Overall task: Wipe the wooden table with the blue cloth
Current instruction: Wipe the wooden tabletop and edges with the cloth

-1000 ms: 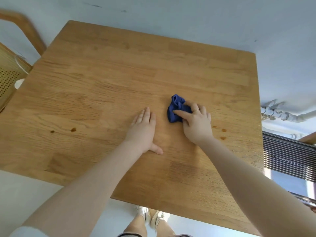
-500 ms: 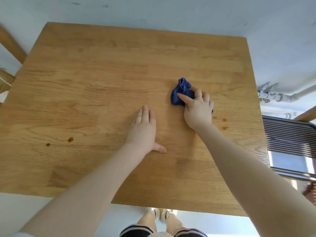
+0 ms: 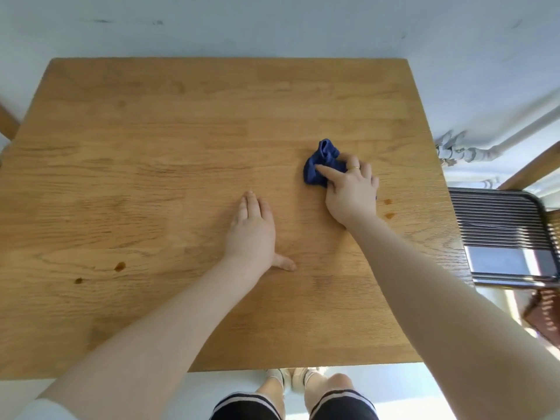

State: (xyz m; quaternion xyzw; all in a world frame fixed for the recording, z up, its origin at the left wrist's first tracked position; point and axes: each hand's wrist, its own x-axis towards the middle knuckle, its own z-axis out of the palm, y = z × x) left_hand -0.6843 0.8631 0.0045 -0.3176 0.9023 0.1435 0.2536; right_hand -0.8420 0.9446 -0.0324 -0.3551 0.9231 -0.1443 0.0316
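A square wooden table (image 3: pixel 181 147) fills most of the view. A crumpled blue cloth (image 3: pixel 321 160) lies right of its middle. My right hand (image 3: pixel 351 189) grips the cloth from the near side, thumb laid across it and fingers curled over its right part. My left hand (image 3: pixel 253 228) rests flat on the wood a little left of and nearer than the cloth, fingers straight and together, thumb out to the right. Two small brown spots (image 3: pixel 388 209) sit just right of my right wrist. Two more brown spots (image 3: pixel 119 266) mark the near left of the table.
A dark ribbed chair seat (image 3: pixel 500 234) stands close to the table's right edge. White pipes (image 3: pixel 472 153) run along the pale wall behind it. A wooden chair part (image 3: pixel 7 125) shows at the far left. My knees and feet (image 3: pixel 291 389) are below the near edge.
My right hand has slid the cloth farther from me and slightly right across the table. The left hand stays flat in place. The head camera has shifted, so the table looks squarer.
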